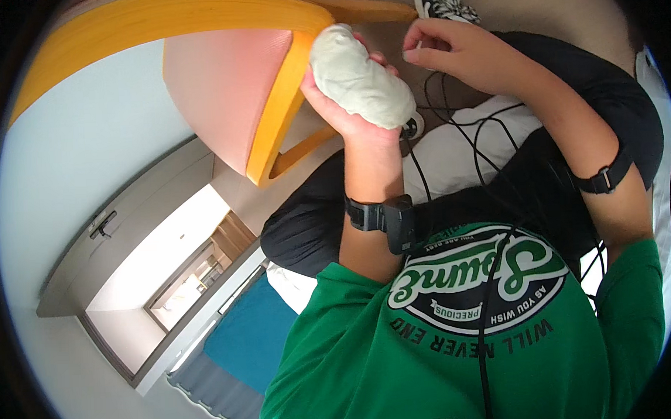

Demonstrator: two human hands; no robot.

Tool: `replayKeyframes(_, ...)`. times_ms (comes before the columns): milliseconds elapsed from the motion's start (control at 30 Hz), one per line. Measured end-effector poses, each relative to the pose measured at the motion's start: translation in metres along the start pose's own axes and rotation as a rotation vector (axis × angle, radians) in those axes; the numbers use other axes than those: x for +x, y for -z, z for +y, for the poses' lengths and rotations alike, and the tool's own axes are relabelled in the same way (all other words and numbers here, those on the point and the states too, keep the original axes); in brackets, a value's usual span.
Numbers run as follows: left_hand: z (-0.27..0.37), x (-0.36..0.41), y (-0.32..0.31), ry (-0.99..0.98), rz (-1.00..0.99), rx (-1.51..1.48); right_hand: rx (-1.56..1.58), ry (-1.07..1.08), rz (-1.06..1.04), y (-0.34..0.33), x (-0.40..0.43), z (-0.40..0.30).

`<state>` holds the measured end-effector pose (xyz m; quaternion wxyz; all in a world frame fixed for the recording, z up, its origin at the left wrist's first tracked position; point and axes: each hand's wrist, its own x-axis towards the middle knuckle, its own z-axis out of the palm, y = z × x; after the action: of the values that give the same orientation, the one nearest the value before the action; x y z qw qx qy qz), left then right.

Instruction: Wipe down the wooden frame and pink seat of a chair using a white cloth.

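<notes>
My left hand (pixel 332 107) is palm up, its fingers wrapped around an off-white, wrinkled, soft lump (pixel 361 78); whether it is dough or bundled cloth I cannot tell. To the right of it, my right hand (pixel 427 48) hangs in the air apart from the lump. Its fingers are curled and the thumb tip is near the index finger; a tiny pale spot shows there, and whether something is pinched is unclear. A black strap with a small black device (pixel 400 224) sits on my left forearm, and a black strap (pixel 606 179) on my right.
A yellow wooden chair frame (pixel 274 109) with a pink panel (pixel 226 91) stands close to my left hand. Black cables (pixel 476 124) loop over my lap and white fabric (pixel 450 150). Sneakers (pixel 444 3) are on the floor. A door (pixel 130 216) and a blue bed-like surface (pixel 251 329) lie left.
</notes>
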<state>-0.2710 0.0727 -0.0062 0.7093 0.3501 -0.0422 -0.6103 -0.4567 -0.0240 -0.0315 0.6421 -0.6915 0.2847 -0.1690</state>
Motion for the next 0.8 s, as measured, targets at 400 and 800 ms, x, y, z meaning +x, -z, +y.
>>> replayKeyframes(400, 0.009, -0.016, 0.014, 0.036, 0.062, -0.075, -0.164, -0.013, -0.14, -0.003, -0.009, -0.003)
replayKeyframes(800, -0.008, 0.002, -0.031, 0.039, 0.161, 0.036, -0.374, 0.077, -0.108, -0.013, -0.011, 0.008)
